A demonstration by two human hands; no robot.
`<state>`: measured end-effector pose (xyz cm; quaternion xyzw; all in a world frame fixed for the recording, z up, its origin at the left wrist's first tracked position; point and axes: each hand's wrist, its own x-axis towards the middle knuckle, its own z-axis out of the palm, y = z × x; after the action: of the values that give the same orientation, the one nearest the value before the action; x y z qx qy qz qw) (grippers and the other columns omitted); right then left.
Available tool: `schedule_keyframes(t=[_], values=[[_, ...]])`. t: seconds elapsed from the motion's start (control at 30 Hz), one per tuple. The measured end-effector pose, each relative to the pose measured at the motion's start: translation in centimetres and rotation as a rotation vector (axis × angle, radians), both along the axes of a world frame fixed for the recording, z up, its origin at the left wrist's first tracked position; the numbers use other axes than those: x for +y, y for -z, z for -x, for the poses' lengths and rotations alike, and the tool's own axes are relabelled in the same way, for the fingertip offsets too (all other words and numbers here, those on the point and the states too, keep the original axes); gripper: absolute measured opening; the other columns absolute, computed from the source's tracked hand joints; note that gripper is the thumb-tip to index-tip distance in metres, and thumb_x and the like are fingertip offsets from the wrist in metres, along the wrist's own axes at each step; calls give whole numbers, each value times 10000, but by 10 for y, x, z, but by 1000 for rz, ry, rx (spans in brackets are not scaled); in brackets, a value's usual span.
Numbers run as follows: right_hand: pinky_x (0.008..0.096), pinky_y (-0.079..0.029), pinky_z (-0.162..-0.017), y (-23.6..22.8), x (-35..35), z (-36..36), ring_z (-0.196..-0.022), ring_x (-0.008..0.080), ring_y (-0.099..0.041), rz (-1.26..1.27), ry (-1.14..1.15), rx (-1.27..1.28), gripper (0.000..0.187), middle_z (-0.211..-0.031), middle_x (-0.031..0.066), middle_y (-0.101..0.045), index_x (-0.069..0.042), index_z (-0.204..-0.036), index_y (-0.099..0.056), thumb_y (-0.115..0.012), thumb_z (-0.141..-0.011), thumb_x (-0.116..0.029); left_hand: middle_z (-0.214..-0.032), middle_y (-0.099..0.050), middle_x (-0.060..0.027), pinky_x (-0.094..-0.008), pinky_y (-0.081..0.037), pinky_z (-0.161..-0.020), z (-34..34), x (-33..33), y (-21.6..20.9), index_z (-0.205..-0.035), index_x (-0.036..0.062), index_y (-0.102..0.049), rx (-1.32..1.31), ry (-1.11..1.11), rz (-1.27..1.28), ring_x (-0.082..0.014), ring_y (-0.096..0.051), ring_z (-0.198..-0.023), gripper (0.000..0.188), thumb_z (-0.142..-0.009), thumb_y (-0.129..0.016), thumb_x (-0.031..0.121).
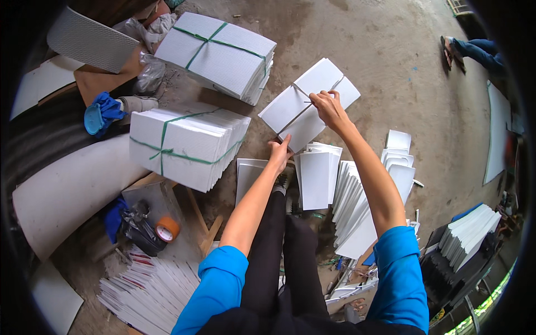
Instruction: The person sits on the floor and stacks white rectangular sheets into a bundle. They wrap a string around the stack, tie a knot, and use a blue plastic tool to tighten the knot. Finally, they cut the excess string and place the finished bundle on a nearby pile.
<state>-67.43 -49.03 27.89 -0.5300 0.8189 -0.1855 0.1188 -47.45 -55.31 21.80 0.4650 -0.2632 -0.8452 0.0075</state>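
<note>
A bundle of white sheets (pixel 285 109) lies on the floor ahead of me, turned at a slant. Dark cord (pixel 296 118) crosses over its top face. My right hand (pixel 330 110) is above the middle of the bundle, its fingers pinched on the cord where the strands meet. With my left hand (pixel 281 152) I grip the bundle's near left corner, thumb toward the top; the other fingers are partly hidden. Two larger stacks of white ribbed sheets, a far one (pixel 218 47) and a nearer one (pixel 184 145), stand to the left, both tied crosswise with green cord.
Loose white panels (pixel 315 176) and a leaning row of sheets (pixel 354 215) are near my legs. At left lie a curved white sheet (pixel 78 195), an orange tape roll (pixel 167 229) and fanned sheets (pixel 148 290). Another person's legs (pixel 480 53) show at far right.
</note>
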Motion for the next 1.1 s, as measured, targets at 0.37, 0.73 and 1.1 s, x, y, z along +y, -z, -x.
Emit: schedule_keyframes(t=[0.37, 0.73, 1.1], values=[[495, -347, -823, 95, -41, 7, -841, 220, -531, -135, 3, -117, 186, -710, 70, -565, -62, -826, -518, -444, -698, 51, -1270, -285, -184, -522, -232, -955, 24, -36, 74, -1180, 7, -72, -360, 13, 56, -287, -303, -1181, 685, -814, -564, 314], [373, -404, -755, 71, -58, 9, -804, 300, -519, 109, 68, -210, 74, -780, 130, -542, -15, -742, -485, -442, -711, 36, -1363, -168, -175, -333, -192, -1015, 66, -55, 18, -1319, -2, -85, -564, 272, 535, -263, -213, -1256, 833, -740, -612, 281], [386, -393, -828, -163, 82, -2, -965, 358, -469, 275, 530, -202, 155, -1006, 195, -487, 17, -882, -488, -514, -730, 29, -1372, -169, -195, -345, -150, -1034, 108, -47, -204, -1325, 5, -118, 130, 254, 824, -265, -164, -1284, 781, -764, -610, 235]])
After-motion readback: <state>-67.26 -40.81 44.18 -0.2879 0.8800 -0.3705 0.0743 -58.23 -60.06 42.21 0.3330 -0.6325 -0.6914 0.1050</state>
